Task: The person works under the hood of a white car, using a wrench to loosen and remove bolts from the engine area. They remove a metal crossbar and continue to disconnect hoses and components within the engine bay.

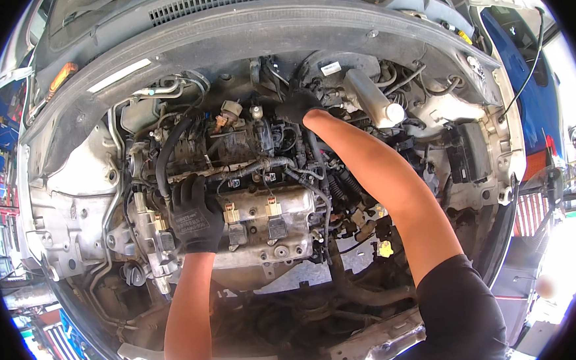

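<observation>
My left hand [197, 220], in a dark work glove, lies flat over the left part of the engine's metal valve cover [257, 211]. Its fingers are stretched forward, close to the lower end of a black hose [166, 151]. At the back of the engine bay, my right hand [296, 105], gloved too, reaches in among hoses and wiring; its fingers are hidden, so any grip cannot be seen. Ignition coils [275, 224] sit along the cover. A wiring harness [264, 165] crosses the engine between my hands.
A pale cylindrical reservoir with a white cap [395, 113] stands right of my right hand. Farther right is a black box [468, 152]. Yellow connectors [385, 248] hang below my right forearm. The front crossmember [377, 339] runs along the near edge. An orange-handled tool [63, 78] lies at far left.
</observation>
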Demonstrator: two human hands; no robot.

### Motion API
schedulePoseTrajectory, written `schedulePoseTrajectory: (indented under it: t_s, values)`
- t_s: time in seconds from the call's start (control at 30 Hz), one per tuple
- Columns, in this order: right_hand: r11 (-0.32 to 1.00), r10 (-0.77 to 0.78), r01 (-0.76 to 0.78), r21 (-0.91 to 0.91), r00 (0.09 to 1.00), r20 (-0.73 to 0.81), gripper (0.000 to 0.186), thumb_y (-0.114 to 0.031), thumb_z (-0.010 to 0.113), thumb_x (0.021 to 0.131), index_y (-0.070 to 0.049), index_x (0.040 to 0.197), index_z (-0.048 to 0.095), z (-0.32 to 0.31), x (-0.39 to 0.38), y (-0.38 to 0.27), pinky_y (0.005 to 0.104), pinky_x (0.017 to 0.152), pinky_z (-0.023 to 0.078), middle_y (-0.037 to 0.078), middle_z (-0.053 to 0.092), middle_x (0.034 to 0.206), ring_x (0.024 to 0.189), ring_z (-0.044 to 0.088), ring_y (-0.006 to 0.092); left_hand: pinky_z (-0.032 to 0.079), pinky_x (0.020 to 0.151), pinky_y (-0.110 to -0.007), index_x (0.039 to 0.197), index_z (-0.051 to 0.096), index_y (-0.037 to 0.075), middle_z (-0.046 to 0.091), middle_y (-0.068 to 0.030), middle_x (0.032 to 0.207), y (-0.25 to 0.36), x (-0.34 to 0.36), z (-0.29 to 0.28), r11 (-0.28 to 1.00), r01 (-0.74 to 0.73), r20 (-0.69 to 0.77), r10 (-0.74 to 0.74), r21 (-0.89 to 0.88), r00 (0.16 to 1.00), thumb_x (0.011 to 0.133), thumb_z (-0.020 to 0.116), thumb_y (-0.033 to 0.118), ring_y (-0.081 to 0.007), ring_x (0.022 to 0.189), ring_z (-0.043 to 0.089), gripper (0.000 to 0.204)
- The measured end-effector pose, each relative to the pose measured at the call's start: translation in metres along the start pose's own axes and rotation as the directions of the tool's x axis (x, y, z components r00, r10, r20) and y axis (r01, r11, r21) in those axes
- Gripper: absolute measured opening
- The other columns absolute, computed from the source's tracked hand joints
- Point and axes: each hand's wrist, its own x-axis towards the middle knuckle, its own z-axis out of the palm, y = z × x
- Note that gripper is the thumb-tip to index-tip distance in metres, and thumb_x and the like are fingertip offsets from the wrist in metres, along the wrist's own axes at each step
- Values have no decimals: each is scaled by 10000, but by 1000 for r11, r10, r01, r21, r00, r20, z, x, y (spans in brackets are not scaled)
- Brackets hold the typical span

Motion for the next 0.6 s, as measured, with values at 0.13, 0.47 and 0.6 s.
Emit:
schedulePoseTrajectory:
  t_s: [0.13,0.47,0.6]
  values:
    - [992,-41,18,-122,982,-183,962,-458,676,699,119,1366,291,6,4,2,438,914,471,319,581,1160,1073,583,433,450,915,-474,1124,581,53,587,-155,1158,3,0,-2,1000,25,38,-25,-18,999,745,573,76,-380,1064,538,379]
    - [978,-16,-23,-205,982,-187,905,-556,612,753,87,1339,365,21,20,23,462,884,483,318,601,1113,1056,600,417,466,911,-460,1098,585,22,584,-158,1167,5,2,-1,1000,-3,27,3,-7,1000,730,555,65,-361,1076,533,372]
    - [988,40,-47,-149,998,-53,814,-599,612,735,98,1152,566,5,18,-3,437,898,485,302,630,1052,1072,606,385,448,915,-477,1116,584,42,590,-161,1145,0,-1,2,1000,-9,3,9,0,1000,755,578,79,-377,1061,537,363]
